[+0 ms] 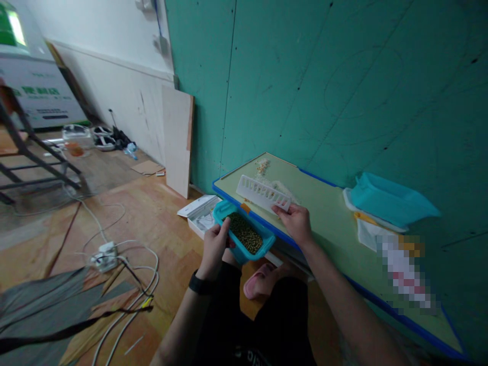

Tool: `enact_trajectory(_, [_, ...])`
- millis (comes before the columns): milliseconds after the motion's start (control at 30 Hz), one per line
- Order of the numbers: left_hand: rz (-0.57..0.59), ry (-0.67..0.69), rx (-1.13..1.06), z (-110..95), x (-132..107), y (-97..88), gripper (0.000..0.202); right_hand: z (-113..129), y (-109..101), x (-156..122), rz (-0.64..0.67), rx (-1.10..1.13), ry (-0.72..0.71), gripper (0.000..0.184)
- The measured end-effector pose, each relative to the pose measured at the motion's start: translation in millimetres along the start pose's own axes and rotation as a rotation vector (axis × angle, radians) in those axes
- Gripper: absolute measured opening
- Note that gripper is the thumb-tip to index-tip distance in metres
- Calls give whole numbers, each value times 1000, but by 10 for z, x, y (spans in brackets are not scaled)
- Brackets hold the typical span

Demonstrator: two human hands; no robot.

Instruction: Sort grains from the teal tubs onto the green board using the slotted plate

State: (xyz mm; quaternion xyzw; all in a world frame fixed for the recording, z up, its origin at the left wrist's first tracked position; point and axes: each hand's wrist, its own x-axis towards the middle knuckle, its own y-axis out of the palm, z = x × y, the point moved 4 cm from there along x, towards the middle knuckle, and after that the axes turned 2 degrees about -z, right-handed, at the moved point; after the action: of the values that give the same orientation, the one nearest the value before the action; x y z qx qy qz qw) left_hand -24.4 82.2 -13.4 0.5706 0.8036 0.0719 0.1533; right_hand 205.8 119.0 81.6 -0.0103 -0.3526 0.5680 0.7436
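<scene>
My left hand [216, 243] grips the near rim of a teal tub [263, 247] filled with small green beans [245, 233], held just off the table's blue front edge. My right hand [295, 219] pinches one end of a white slotted plastic strip [261, 193] that lies across the pale green table [328, 218] above the tub. Behind the strip lie small heaps of pale grains [263, 165]. A black band sits on my left wrist.
A teal lid or tray [389, 201] on white sheets rests at the table's right against the green wall. An open white box [200, 213] lies on the wooden floor by the table. A power strip [104, 255] with white cables lies to the left.
</scene>
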Motion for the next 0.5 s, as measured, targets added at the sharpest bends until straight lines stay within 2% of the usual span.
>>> enact_trajectory(367, [5, -21, -8, 44, 22, -9, 54, 75, -36, -122, 53, 10, -41, 27])
enact_trajectory(500, [16, -24, -7, 42, -3, 24, 56, 118, -50, -185, 69, 48, -13, 25])
